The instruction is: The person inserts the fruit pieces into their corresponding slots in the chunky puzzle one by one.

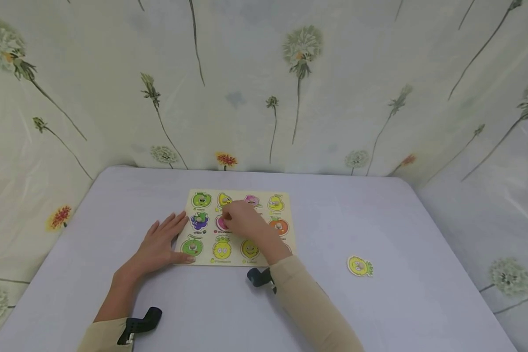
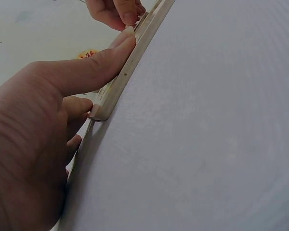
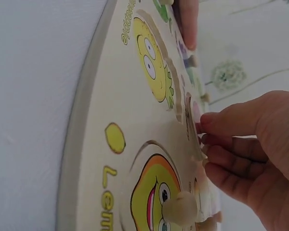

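A wooden fruit puzzle board (image 1: 237, 261) lies on the table. My left hand (image 1: 160, 244) rests at its left side, fingers spread, with the thumb (image 2: 103, 67) on the front left corner. My right hand (image 1: 246, 222) reaches over the board and pinches a round pink fruit puzzle piece (image 1: 221, 223) in the middle row. In the right wrist view, thumb and fingertips meet at this pink piece (image 3: 196, 113); they hide its knob. In front of it, the pineapple recess (image 3: 151, 62) shows its printed picture. Nearby sits the lemon piece (image 3: 156, 192) with its wooden knob.
A loose pineapple piece (image 1: 359, 266) lies on the white table (image 1: 405, 313), right of the board. Apple (image 1: 201, 199), grape (image 1: 199, 221) and orange (image 1: 278, 226) pieces sit in the board. A flower-printed cloth (image 1: 246, 98) hangs behind the table.
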Tool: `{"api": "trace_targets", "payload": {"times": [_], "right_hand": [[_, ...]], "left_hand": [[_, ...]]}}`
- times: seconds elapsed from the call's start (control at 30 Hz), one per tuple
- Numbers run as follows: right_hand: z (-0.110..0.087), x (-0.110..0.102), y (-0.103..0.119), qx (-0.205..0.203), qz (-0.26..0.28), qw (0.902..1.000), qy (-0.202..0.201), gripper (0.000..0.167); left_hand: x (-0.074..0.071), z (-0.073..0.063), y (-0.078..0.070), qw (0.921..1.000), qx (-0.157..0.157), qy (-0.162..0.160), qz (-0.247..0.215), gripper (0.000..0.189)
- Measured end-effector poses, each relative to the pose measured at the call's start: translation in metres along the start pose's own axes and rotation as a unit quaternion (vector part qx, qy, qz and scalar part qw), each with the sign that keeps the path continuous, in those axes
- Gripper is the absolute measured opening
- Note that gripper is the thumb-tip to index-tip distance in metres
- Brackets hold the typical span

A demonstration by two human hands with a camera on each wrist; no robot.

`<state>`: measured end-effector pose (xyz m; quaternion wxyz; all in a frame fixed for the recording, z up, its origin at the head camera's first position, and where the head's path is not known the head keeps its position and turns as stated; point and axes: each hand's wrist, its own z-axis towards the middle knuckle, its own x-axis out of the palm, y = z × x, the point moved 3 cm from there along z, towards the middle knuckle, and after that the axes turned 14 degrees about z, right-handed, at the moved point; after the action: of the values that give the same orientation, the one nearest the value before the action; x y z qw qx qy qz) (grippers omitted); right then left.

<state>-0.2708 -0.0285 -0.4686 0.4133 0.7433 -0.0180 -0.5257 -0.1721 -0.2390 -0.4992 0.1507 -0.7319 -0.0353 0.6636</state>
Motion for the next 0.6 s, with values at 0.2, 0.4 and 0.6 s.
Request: {"api": "trace_targets", "payload": {"times": [0.2, 0.4, 0.6], "right_hand": [[0.0038, 0.0048, 0.0008, 0.009, 0.010, 0.9999, -0.008, 0.008], [0.0037, 0.0064, 0.0011, 0.017, 0.014, 0.9997, -0.010, 0.008], [0.0007, 0.0061, 0.0022, 0.005, 0.005, 0.9999, -0.010, 0.010]], "left_hand": [[0.0002, -0.0003, 0.0005, 1.0000, 0.003, -0.003, 0.001, 0.111], [0.0036, 0.0011, 0.0034, 1.0000, 0.001, -0.004, 0.002, 0.112], [0.0036, 0.0009, 0.0028, 1.0000, 0.001, -0.001, 0.002, 0.112]]}}
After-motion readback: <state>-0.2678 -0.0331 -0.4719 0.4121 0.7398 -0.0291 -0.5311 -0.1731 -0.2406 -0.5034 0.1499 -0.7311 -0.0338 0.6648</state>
